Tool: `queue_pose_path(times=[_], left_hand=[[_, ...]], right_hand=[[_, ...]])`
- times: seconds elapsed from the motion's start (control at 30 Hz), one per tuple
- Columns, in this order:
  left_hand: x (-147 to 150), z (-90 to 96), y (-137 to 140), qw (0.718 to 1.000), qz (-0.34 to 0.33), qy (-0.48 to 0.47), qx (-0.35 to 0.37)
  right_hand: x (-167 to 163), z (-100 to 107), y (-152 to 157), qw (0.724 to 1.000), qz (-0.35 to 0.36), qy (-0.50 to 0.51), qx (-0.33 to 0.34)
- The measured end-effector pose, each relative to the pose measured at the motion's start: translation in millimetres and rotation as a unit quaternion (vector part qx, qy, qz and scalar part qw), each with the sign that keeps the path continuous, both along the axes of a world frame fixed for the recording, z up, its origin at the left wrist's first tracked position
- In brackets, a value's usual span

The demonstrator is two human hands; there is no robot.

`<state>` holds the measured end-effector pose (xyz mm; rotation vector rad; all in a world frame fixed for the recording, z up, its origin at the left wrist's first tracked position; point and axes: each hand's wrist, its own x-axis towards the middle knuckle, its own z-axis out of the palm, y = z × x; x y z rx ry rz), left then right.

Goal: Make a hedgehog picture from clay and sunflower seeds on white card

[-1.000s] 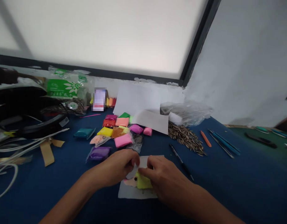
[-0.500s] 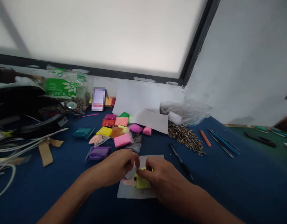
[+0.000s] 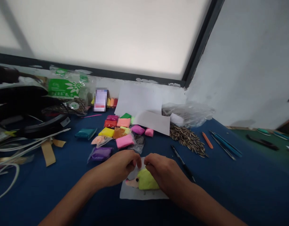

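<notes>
A flat clay hedgehog point(image 3: 146, 180) lies on a small sheet of white paper point(image 3: 131, 195). Its body is yellow-green, with a peach snout, a black eye and a pinkish nose tip; thin pencilled legs show beneath. My left hand point(image 3: 124, 165) is above the paper's upper left, its fingers curled together and pointing down. Over the body's right part is my right hand point(image 3: 166, 171), fingers bent and thumb and fingertips close together, hiding the hedgehog's rear. The two sets of fingertips are slightly apart. Whatever either pinch contains is too small or hidden to make out.
Several packets of coloured clay point(image 3: 124, 141) lie beyond my hands. A pile of sunflower seeds point(image 3: 188, 139), a black pen point(image 3: 183, 162), an orange stick point(image 3: 207, 140) and blue-handled tweezers point(image 3: 225, 144) are to the right. White cables point(image 3: 16, 166) and a phone point(image 3: 100, 99) are left.
My right hand has lifted its fingertips from the hedgehog's upper edge and moved up slightly, uncovering more of the yellow-green body. The left hand stays nearly in place.
</notes>
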<state>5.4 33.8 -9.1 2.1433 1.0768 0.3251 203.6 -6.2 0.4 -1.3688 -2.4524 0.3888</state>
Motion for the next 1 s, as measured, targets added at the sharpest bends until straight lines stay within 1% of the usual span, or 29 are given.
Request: queue_pose_path(times=[0.1, 0.23, 0.33, 0.4, 0.5, 0.6, 0.73, 0.87, 1.0], left_hand=[[0.4, 1.3, -0.5, 1.000, -0.003, 0.001, 0.000], [0.5, 3.0, -0.4, 1.000, -0.003, 0.007, -0.005], [0.1, 2.6, 0.0, 1.000, -0.001, 0.011, -0.008], [-0.1, 1.6, 0.2, 1.000, 0.002, 0.015, -0.009], [0.1, 0.6, 0.1, 1.000, 0.003, 0.012, -0.013], [0.8, 1.8, -0.3, 1.000, 0.005, 0.007, -0.015], [1.5, 4.1, -0.7, 1.000, 0.004, 0.008, -0.009], [1.3, 2.7, -0.2, 1.000, 0.004, 0.016, -0.005], [1.0, 1.7, 0.3, 1.000, -0.002, 0.013, 0.000]], right_hand=[[1.8, -2.3, 1.5, 1.000, 0.020, 0.001, 0.010], [3.7, -2.5, 2.7, 0.998, 0.047, 0.052, -0.004], [3.4, -2.6, 2.3, 0.994, 0.036, 0.101, 0.000], [3.2, -2.8, 2.2, 0.993, 0.020, 0.115, 0.012], [3.2, -3.8, 3.1, 0.993, 0.021, 0.112, 0.028], [3.4, -5.8, 4.5, 0.992, 0.041, 0.120, 0.024], [2.6, -6.5, 4.3, 0.991, 0.033, 0.125, 0.023], [0.3, -4.4, 2.7, 0.995, 0.021, 0.088, 0.040], [-0.7, -6.0, 2.2, 0.996, 0.017, 0.089, 0.023]])
